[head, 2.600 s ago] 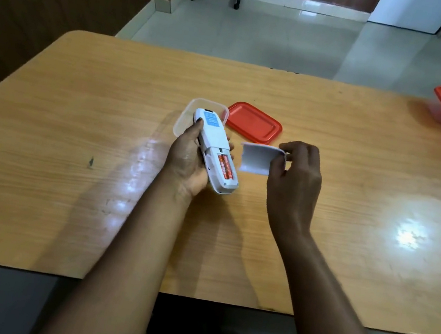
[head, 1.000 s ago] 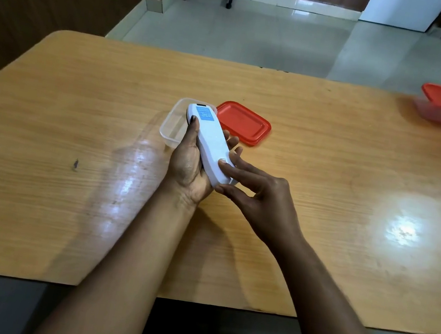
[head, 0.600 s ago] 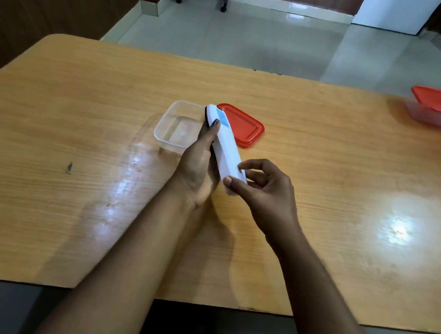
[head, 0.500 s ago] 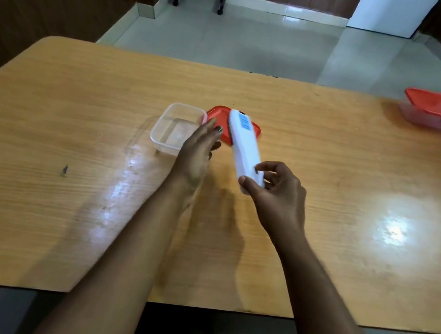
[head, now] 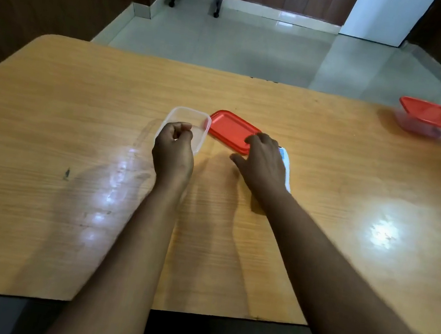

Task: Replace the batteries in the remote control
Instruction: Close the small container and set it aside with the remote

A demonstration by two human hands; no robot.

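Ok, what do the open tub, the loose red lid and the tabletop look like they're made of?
Open tub: clear, thin plastic, probably; the table grain shows through its walls.
Loose red lid: opaque red plastic with a moulded raised rim and a slight sheen.
Tabletop: wood-grain surface, glossy; it mirrors the ceiling light as bright patches. Laminate or varnished wood, I cannot tell which.

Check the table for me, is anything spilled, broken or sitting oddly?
Nothing looks spilled or broken. The one loose end: the clear tub sits open, its red lid lying flat on the table beside it. The remote lies mostly hidden under the right hand.
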